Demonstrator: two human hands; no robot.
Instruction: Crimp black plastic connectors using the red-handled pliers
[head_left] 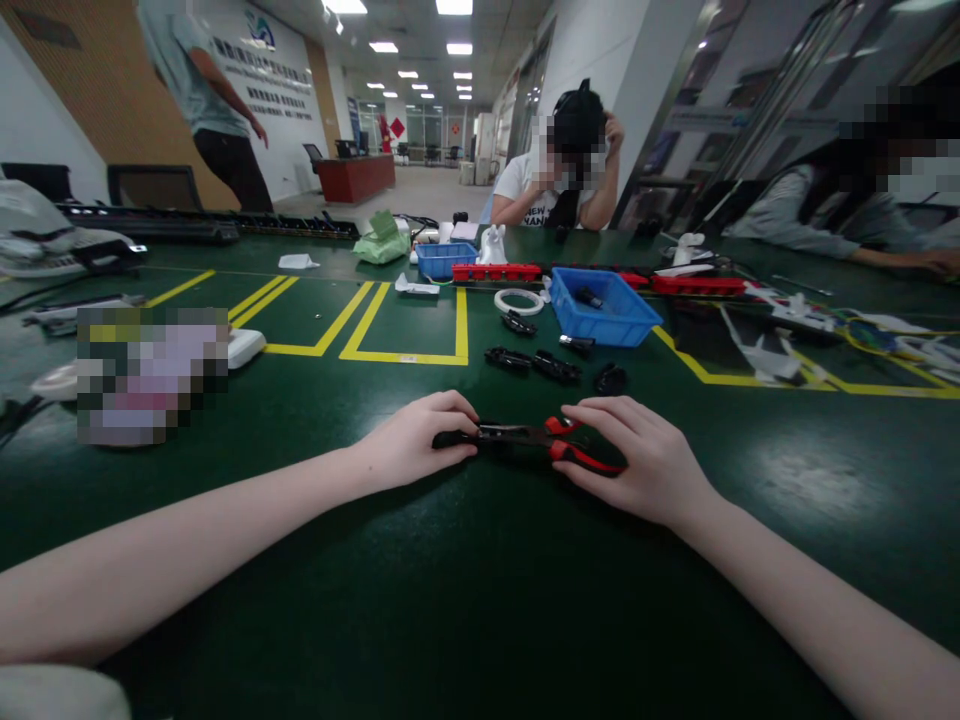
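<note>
Two bare forearms reach in from the lower edge and meet over the dark green tabletop [480, 600]. The left hand [420, 440] has its grip closed around the black end of a black-and-red tool [525, 436]. The right hand [645, 465] has its fingers curled over the red end, with the thumb tucked below. The tool lies flat on the tabletop between the two hands, held at both ends.

The risk, as I judge it, is a pinch. The fingertips sit close to where the black and red parts meet, and a squeeze could catch skin there. The surface looks smooth and glossy, so uneven pressure might let the tool skid sideways.

Just beyond the hands lie several small black parts [532, 364], close enough to be knocked by a forward push. Further back are a white ring [519, 300], a blue bin [630, 325] and a long red strip [495, 272]. Yellow lines [405, 355] mark boxes on the surface. A seated person [555, 190] leans on the far edge and another person [817, 215] sits at the right, both well apart from the hands.
</note>
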